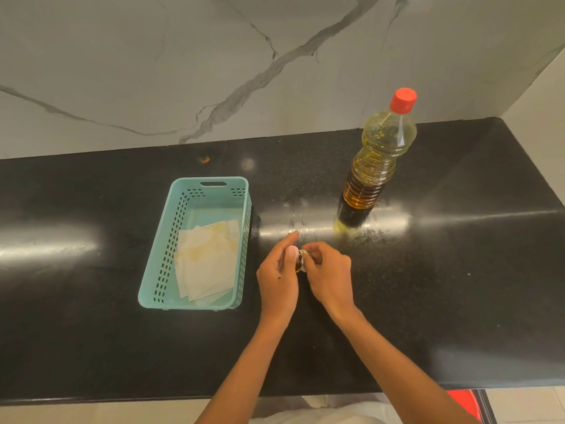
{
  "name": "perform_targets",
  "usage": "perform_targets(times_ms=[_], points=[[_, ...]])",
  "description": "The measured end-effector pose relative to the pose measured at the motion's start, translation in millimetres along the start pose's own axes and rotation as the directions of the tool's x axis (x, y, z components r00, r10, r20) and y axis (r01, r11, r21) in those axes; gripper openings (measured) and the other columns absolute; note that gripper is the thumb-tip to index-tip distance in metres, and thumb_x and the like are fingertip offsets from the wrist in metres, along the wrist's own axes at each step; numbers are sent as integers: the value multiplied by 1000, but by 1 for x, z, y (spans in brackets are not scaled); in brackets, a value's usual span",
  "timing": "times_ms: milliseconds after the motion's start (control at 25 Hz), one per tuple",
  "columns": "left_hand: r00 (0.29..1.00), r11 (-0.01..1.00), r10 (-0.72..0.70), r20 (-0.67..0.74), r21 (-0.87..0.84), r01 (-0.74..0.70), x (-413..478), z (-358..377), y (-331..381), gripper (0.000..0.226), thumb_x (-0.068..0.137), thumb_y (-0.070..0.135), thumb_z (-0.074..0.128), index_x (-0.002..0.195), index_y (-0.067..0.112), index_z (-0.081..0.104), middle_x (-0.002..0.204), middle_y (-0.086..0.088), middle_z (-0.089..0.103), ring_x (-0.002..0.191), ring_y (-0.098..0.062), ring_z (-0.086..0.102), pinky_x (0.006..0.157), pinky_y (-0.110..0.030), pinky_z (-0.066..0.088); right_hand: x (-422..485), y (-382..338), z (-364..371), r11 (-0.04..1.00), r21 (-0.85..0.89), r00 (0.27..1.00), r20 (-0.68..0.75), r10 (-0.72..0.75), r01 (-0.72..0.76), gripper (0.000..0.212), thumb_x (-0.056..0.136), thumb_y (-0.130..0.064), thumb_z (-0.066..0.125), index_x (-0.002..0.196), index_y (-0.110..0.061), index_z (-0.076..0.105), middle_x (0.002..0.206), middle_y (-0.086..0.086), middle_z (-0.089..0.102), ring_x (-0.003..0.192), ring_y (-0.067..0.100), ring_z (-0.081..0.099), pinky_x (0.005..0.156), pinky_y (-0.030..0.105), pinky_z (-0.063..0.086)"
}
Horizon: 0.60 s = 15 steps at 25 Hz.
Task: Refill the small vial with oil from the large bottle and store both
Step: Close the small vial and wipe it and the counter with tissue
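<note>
Black counter (428, 301): left hand (278, 270) curled round vial (298, 264), right hand (330, 273) fingertips pinching its top. Keep vial upright, twist gently.

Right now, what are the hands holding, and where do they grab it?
The small vial: the left hand holds its body, the right hand pinches its top.

one head-worn wide-angle view looks forward and steeply down over the glossy black stone bench (428, 301), facing the grey-veined white marble wall (214, 71). it sits close above: both bare forearms enter from the bottom edge, and the bench's near edge shows low in frame.
</note>
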State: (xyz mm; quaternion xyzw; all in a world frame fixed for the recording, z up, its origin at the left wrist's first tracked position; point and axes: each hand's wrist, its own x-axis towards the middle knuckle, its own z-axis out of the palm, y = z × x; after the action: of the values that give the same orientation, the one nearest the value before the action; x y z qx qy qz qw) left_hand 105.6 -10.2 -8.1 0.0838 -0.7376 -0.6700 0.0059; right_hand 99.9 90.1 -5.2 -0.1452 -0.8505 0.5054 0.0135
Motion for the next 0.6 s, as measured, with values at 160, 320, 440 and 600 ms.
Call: perform_targets(times_ms=[160, 320, 440, 600], points=[[999, 982, -49, 18, -183, 52, 4, -3, -1, 42, 102, 10, 58, 141, 19, 48, 132, 2, 68, 124, -8, 63, 97, -20, 52, -1, -6, -9, 999, 49, 1000, 13, -22, 21, 12, 94, -24, 66, 106, -24, 68, 91, -16, 68, 82, -9, 63, 72, 1, 47], [999, 982, -35, 5, -184, 35, 5, -4, -7, 35, 100, 8, 61, 133, 18, 55, 124, -1, 71, 119, -16, 66, 102, -34, 54, -1, 4, -3, 999, -34, 999, 51, -7, 9, 16, 96, -22, 63, 107, -15, 72, 93, -11, 71, 82, -6, 64, 76, 3, 48], [1000, 984, -29, 2, -178, 28, 8, -5, -8, 32, 99, 6, 61, 129, 15, 58, 121, -3, 71, 117, -17, 66, 102, -36, 53, -2, 0, -6, 999, 2, 999, 32, -39, 39, 17, 95, -21, 64, 110, -17, 71, 96, -10, 72, 85, -5, 65, 76, 2, 47], [999, 982, -22, 23, -186, 26, 10, -6, -10, 34, 98, 3, 61, 130, 14, 57, 123, -4, 70, 118, -18, 65, 101, -35, 53, -4, -1, -5, 999, 26, 999, 24, -45, 44, 14, 95, -18, 63, 107, -19, 71, 92, -13, 71, 85, -7, 65, 80, 12, 53]])
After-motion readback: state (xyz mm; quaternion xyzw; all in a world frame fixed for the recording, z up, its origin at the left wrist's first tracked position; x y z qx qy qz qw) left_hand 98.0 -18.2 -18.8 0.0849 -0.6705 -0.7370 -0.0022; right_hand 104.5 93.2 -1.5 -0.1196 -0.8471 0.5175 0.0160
